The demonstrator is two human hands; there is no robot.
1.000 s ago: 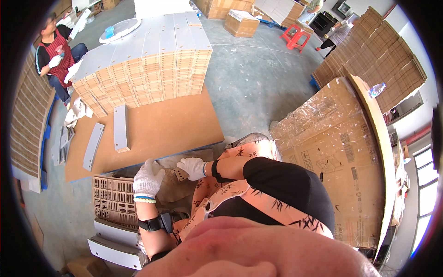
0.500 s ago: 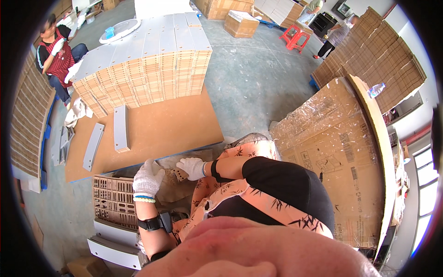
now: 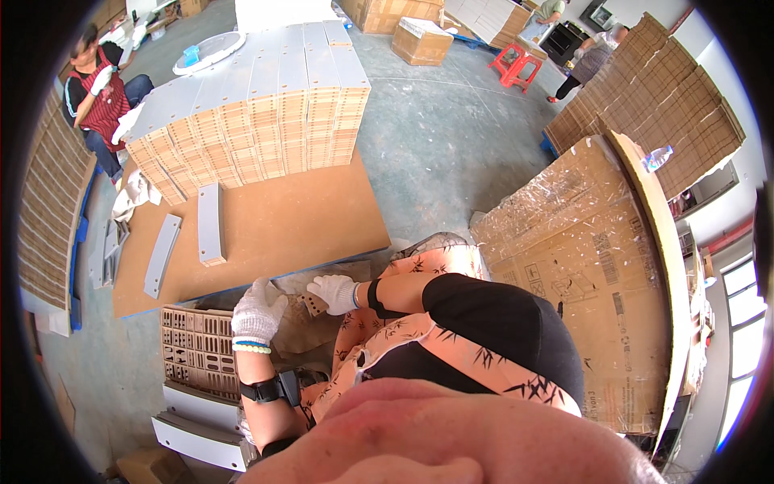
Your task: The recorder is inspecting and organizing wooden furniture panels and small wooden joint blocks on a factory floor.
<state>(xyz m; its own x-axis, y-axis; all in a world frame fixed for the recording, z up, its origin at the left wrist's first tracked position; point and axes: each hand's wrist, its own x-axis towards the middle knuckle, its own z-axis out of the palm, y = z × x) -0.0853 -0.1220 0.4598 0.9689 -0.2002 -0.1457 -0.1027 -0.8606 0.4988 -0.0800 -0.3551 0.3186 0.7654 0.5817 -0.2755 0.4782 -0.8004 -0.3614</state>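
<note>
My right hand [image 3: 337, 294], in a white knit glove, is closed on a small brown piece with round holes [image 3: 313, 304] in its end. Just left of it is my left hand [image 3: 260, 312], also gloved, with its fingers curled; whatever they may hold is hidden. Beside my left wrist stands a stack of brown slotted pieces [image 3: 197, 343]. Crumpled brownish sheeting [image 3: 298, 337] lies below and between the hands.
Ahead, a large stack of grey-topped boards [image 3: 250, 145] stands on a brown sheet [image 3: 314, 218]. Curved grey panels [image 3: 164, 254] lie near it; more grey panels [image 3: 201, 440] are at lower left. A big carton [image 3: 588, 290] stands right. A co-worker [image 3: 109, 105] sits far left.
My hands and the brown piece have hardly moved. At the far right back, a person has shifted slightly.
</note>
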